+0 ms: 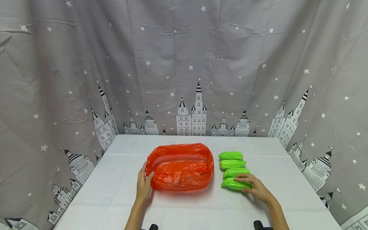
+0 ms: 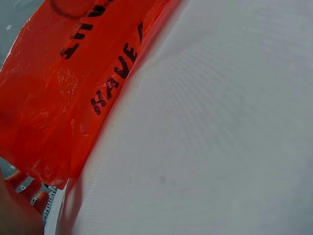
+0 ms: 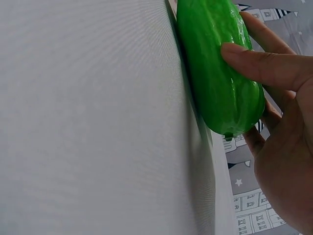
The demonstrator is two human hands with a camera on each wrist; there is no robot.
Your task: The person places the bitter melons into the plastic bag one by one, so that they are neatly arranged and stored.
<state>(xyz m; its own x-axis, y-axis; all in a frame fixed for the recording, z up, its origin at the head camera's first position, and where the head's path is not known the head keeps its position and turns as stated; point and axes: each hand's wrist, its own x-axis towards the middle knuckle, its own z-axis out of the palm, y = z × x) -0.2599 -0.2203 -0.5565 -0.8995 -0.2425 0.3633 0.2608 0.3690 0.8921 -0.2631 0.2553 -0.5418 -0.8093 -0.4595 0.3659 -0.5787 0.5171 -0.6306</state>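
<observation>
On the white surface (image 1: pixel 178 210) before you, slightly left of its middle, sits a red plastic bag (image 1: pixel 184 185), its wide mouth facing up and its long side running left to right. To the right of the bag, and apart from it, four glossy green vegetables lie in a row that runs from far to near, each pointing roughly left and right. They lie close together.

Your right hand (image 1: pixel 256 188) is on the nearest green vegetable (image 1: pixel 234 183), coming in from the right. You pinch it: in the right wrist view your thumb lies across its ridged skin while the other fingers reach round the opposite side, and a short stem (image 3: pixel 228 136) shows at the end beside your palm. The next green vegetable (image 1: pixel 234 172) lies just beyond your fingertips on the far side.

Your left hand (image 1: pixel 142 188) is at the left end of the bag, thumb set apart from the fingers, touching the plastic by the rim. You cannot tell whether it pinches the rim or only rests against it. In the left wrist view, black lettering (image 2: pixel 115 76) runs along the bag's wall. Behind the surface's far edge hangs a grey curtain (image 1: pixel 172 51) printed with white stars and castles.
</observation>
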